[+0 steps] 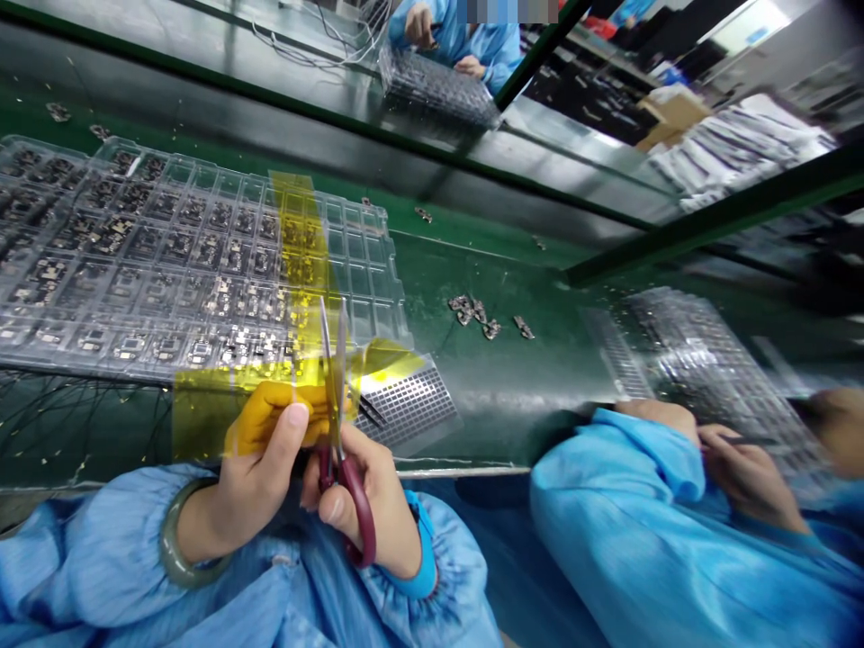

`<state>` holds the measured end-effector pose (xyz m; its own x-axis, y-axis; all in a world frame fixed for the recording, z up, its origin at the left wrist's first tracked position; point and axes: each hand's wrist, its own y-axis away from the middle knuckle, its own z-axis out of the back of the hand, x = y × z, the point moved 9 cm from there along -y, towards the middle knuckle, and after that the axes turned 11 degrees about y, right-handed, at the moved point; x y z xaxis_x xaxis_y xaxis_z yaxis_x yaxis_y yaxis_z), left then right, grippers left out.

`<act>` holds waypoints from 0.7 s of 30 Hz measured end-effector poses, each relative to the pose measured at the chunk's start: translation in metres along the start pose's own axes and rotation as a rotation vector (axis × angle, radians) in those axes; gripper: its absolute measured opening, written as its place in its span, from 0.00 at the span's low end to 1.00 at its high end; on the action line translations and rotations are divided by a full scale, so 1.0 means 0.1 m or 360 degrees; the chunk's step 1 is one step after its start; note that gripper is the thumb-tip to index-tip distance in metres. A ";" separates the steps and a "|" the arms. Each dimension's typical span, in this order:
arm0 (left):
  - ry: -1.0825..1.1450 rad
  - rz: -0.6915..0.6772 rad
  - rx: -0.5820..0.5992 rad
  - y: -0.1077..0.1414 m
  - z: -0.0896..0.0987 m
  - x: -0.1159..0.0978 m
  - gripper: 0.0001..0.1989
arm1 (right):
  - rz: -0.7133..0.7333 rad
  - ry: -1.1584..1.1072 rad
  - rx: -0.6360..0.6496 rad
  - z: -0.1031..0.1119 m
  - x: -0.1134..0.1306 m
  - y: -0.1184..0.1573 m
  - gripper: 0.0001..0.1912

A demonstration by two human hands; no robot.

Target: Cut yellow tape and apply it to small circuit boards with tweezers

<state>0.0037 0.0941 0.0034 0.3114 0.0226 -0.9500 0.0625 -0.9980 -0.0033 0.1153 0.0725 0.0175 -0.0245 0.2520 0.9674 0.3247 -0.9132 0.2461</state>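
Note:
My left hand pinches a strip of see-through yellow film, which lies across the fingers and shows through at both sides. In my right hand are scissors with dark red handles. Their blades point up, slightly apart, in front of the film near my left fingertips. Two thin dark prongs, like tweezer tips, show just above my right hand; whether I hold them is unclear. Behind both hands lies a clear compartment tray with small circuit boards in many pockets. A yellow strip runs over it.
A sheet with a dark grid lies right of my hands. Small metal parts are scattered on the green bench. At right, a co-worker's blue sleeve and hands are near another tray. Another person works across the bench.

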 end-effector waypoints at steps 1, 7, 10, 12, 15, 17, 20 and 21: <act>-0.0020 -0.0002 0.0001 0.00 0.00 -0.02 0.11 | 0.0005 0.0002 0.0000 -0.01 0.02 -0.01 0.37; -0.0020 0.0067 0.0053 0.00 -0.08 -0.08 0.13 | 0.0037 0.0029 -0.0012 -0.02 0.10 -0.05 0.33; -0.0067 0.0041 0.0051 0.00 -0.08 -0.09 0.14 | -0.0017 0.0026 -0.0043 0.00 0.08 -0.04 0.33; -0.0093 0.0008 0.0035 0.00 -0.07 -0.09 0.15 | -0.0052 0.0029 -0.0064 0.01 0.06 -0.03 0.33; -0.0113 -0.0037 0.0044 0.00 -0.07 -0.10 0.14 | -0.0069 0.0050 -0.0071 0.02 0.03 -0.02 0.33; -0.0115 -0.0063 0.0070 0.00 -0.08 -0.11 0.12 | -0.0059 0.0058 -0.0076 0.03 0.03 -0.03 0.33; -0.0110 -0.0053 0.0104 0.00 -0.10 -0.12 0.12 | -0.0032 0.0067 -0.0075 0.04 0.04 -0.04 0.33; -0.0119 -0.0051 0.0090 0.00 -0.09 -0.13 0.13 | -0.0031 0.0075 -0.0072 0.04 0.04 -0.05 0.33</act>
<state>0.0085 0.0940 0.0182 0.2385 0.0522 -0.9697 0.0169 -0.9986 -0.0496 0.1172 0.0790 0.0205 -0.0755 0.2556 0.9638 0.2809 -0.9220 0.2665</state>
